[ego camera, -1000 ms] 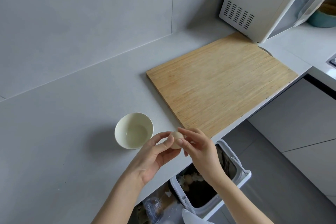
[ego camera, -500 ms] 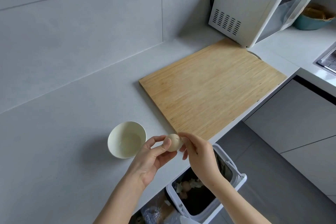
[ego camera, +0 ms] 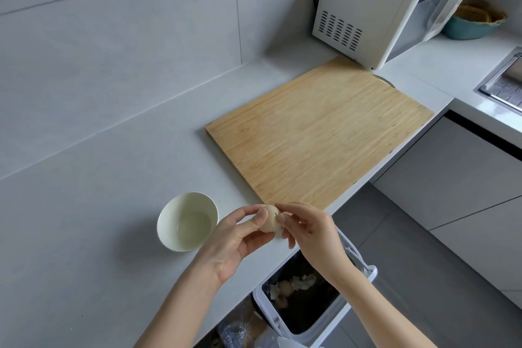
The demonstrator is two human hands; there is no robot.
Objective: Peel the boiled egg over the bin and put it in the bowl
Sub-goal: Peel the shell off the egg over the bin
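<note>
On the grey countertop (ego camera: 84,234), furthest left of the things that matter, your white bowl (ego camera: 187,222) stands upright with nothing in it, just beside your left hand but not touching it.

Your left hand (ego camera: 231,240) is curled narrow around the egg (ego camera: 270,222): the thumb presses across its near face and the fingers wrap behind it, so the egg sits pinched at your fingertips rather than deep in the palm. The egg is held above the front edge of the countertop, at the near corner of the wooden cutting board (ego camera: 319,138), close to but not straight over the bin's opening.

Your right hand (ego camera: 310,232) meets the egg from the other side. Its thumb and forefinger are closed to a tight pinch against the egg's right flank, where a pale flap of shell or membrane (ego camera: 279,230) stands away from the surface; the other fingers are loosely curled below.

Below and right of your hands, the white bin (ego camera: 367,282) stands open on the floor against the cabinet, with pale scraps lying on the dark liner inside.

Far right at the back, a white microwave (ego camera: 375,5) sits on the countertop behind the board.
</note>
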